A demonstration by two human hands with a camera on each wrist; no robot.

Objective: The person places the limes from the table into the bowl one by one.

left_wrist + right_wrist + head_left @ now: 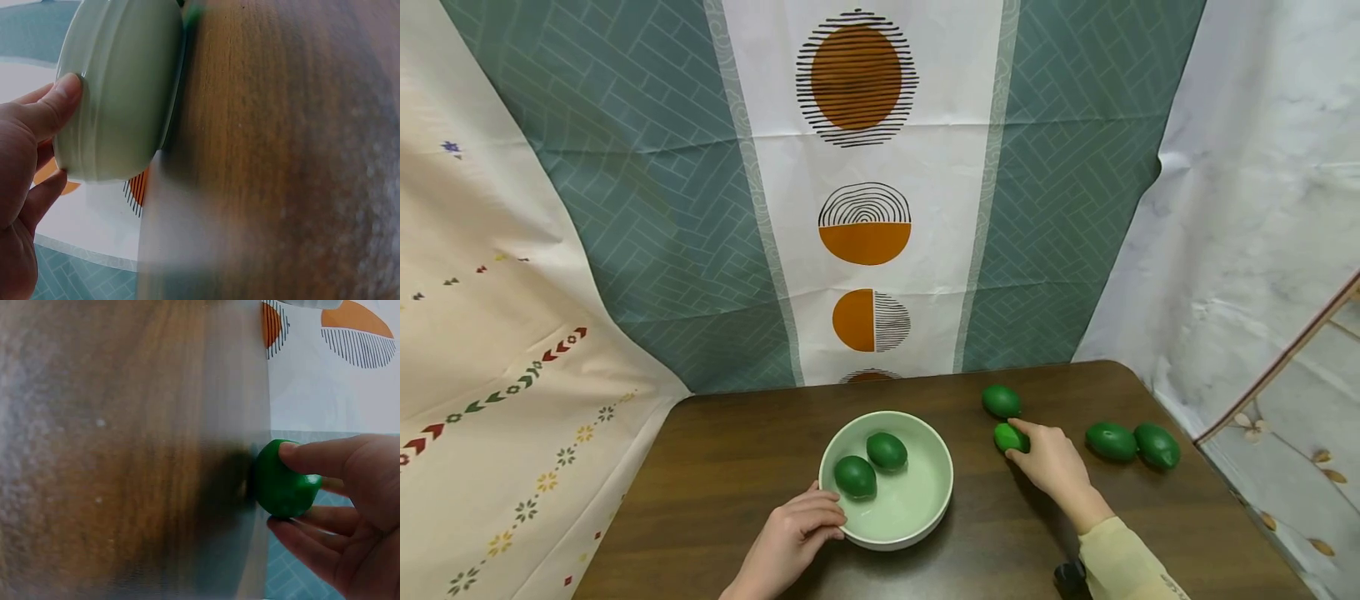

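My left hand [797,529] grips the near left rim of a pale green bowl [917,515]. In the left wrist view, the thumb presses on the bowl's outer wall [125,94]. Two dark green limes [886,451] lie inside, toward the bowl's left and back. To the right of the bowl, my right hand [1051,461] pinches a brighter green lime [1008,438] between thumb and fingers. The right wrist view has this lime [284,481] close against the tabletop, with the thumb on one side and fingertips on the other.
Just behind the pinched lime lies another lime [1002,401]. Two more limes [1111,442] sit side by side at the right of the brown wooden table [737,442]. A patterned cloth [880,167] hangs behind the table's back edge. A black object [1070,575] is by the right sleeve.
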